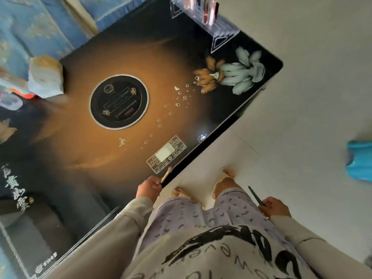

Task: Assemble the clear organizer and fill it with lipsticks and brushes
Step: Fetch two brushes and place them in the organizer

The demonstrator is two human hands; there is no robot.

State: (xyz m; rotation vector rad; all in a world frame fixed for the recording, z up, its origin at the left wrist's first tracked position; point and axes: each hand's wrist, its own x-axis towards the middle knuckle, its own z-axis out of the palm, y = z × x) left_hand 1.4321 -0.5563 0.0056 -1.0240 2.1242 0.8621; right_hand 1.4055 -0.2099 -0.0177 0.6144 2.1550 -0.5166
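Observation:
The clear organizer (211, 19) stands at the table's far right corner, blurred, with pink lipsticks (208, 11) upright in it. At the near table edge my left hand (149, 189) grips a small brush with a light handle (166, 175), its tip over the glass. Over the floor to the right of my legs, my right hand (275, 207) holds a thin dark brush (255, 195) that points up and to the left. Both hands are far from the organizer.
The glossy dark table (84, 154) has a round hob plate (119, 101), a touch panel (166, 154) near my left hand and painted flowers at the right. A pale bag (45, 76) sits at the left edge. A blue object (359, 162) lies on the white floor at right.

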